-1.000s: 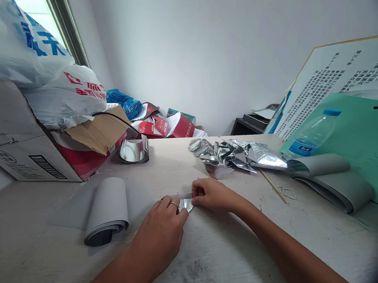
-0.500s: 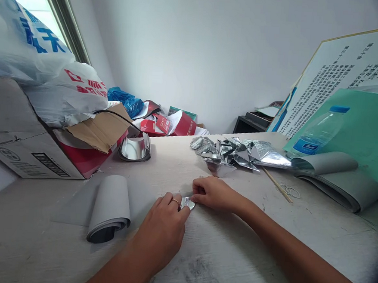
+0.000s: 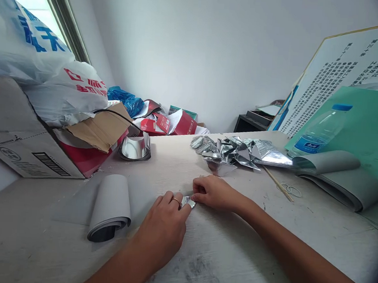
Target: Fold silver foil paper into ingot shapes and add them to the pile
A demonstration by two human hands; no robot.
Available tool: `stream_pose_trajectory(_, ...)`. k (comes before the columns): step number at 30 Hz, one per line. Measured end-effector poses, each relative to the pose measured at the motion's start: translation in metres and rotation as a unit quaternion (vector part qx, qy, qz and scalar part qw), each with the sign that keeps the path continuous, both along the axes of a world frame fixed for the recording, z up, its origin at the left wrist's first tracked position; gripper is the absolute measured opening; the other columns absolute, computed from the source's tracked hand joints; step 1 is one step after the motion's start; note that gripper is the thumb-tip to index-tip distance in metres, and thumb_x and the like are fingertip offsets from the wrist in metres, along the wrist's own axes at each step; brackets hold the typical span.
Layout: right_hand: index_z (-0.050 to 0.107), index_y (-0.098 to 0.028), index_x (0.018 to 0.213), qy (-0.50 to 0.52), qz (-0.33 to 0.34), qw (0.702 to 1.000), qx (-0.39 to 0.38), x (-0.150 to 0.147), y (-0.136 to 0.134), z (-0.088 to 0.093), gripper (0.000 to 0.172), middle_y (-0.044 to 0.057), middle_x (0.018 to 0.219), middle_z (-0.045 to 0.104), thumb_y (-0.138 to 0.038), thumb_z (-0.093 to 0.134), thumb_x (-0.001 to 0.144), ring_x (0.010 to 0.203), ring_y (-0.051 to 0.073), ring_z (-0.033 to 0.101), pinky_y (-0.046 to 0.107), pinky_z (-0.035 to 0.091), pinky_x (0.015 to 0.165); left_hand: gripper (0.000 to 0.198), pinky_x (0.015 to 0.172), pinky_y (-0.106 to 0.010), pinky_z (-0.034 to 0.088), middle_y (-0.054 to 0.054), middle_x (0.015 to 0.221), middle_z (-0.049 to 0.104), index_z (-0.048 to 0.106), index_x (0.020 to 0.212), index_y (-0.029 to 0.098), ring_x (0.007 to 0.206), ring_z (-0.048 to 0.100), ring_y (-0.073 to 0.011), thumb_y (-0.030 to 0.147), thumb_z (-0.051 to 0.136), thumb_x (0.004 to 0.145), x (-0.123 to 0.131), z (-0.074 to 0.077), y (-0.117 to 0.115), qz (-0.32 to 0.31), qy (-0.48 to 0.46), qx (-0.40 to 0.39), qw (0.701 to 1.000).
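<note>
A small piece of silver foil (image 3: 188, 201) lies on the white table between my hands, partly covered by fingers. My left hand (image 3: 165, 226), with a ring on one finger, presses on its left side with bent fingers. At the right edge, thumb and curled fingers of my right hand (image 3: 213, 193) pinch the same piece. Beyond them sits a pile of folded silver foil pieces (image 3: 229, 152), several with pointed shapes. A roll of grey sheet (image 3: 111, 205) lies to the left of my left hand.
At left stands a cardboard box (image 3: 42, 148) topped by plastic bags (image 3: 51, 80). A coil of shiny strip (image 3: 134, 148) is near it. On the right are a thin stick (image 3: 278, 184), a rubber band (image 3: 292, 190), folded grey sheets (image 3: 345, 178) and a water bottle (image 3: 321, 131).
Both hands stay almost in place on the foil piece. The view has shifted very slightly; nothing else visibly differs.
</note>
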State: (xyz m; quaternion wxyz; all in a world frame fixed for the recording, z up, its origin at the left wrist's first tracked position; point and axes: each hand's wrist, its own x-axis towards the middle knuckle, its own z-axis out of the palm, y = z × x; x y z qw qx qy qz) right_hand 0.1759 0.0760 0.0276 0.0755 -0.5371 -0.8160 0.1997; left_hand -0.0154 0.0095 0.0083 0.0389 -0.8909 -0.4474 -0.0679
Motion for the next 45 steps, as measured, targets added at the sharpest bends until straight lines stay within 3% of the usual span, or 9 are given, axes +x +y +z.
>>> stream_pose_trajectory(45, 0.062, -0.019, 0.08, -0.007, 0.001, 1.0, 0.011, -0.0021, 0.0, -0.002, 0.02, 0.0, 0.083, 0.066, -0.038, 0.064, 0.083, 0.073, 0.011, 0.051, 0.024, 0.023, 0.059, 0.025, 0.075, -0.04, 0.047, -0.006, 0.1, 0.057, 0.059, 0.095, 0.019, 0.091, 0.05, -0.0247, 0.002, 0.045, 0.084, 0.0011, 0.0029, -0.0024, -0.004, 0.006, 0.007, 1.0)
